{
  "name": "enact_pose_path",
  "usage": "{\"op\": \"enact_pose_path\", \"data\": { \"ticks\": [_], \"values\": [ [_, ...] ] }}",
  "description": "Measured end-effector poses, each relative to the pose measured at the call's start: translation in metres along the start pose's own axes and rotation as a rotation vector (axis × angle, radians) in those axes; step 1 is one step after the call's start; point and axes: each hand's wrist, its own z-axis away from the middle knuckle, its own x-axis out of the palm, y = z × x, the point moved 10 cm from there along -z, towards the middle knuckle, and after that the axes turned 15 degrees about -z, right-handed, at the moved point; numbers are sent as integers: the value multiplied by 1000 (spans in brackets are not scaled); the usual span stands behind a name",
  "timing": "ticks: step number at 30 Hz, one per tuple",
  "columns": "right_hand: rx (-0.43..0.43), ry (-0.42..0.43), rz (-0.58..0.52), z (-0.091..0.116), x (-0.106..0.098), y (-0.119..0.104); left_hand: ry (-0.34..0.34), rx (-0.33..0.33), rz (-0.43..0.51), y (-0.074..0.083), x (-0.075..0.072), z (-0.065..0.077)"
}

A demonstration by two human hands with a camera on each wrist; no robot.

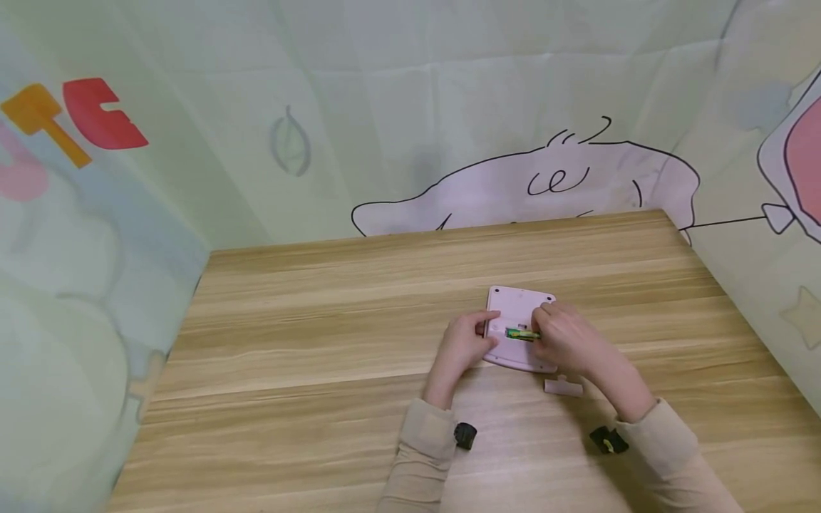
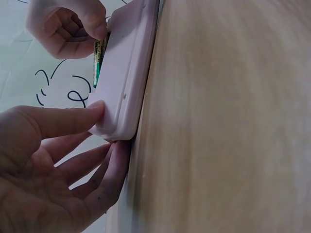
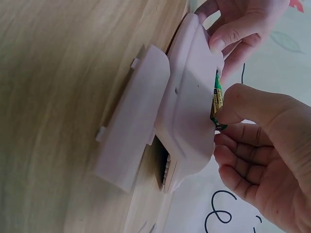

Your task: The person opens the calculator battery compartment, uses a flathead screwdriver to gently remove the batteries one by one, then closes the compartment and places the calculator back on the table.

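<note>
A pink calculator [image 1: 518, 356] lies face down on the table, its back with small dark feet facing up. My left hand [image 1: 463, 343] grips its left side; in the left wrist view the thumb [image 2: 73, 119] lies on the back and the other fingers are against the edge. My right hand [image 1: 567, 336] pinches a green battery [image 1: 518, 333] at its right end, over the middle of the calculator's back. In the right wrist view the battery [image 3: 217, 99] is partly hidden by the thumb and the calculator's body.
A loose pink battery cover [image 1: 563, 387] with small tabs lies on the wooden table [image 1: 308, 320], just in front of the calculator's right corner. Behind the table hangs a printed cloth [image 1: 398, 107] with cartoon drawings, and it continues along both sides.
</note>
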Motion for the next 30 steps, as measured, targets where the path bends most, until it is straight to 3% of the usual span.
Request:
{"op": "enact_pose_path", "data": {
  "ticks": [30],
  "values": [
    [-26, 27, 9, 0, -4, -8, -11, -3, 19, -2, 1, -1]
  ]
}}
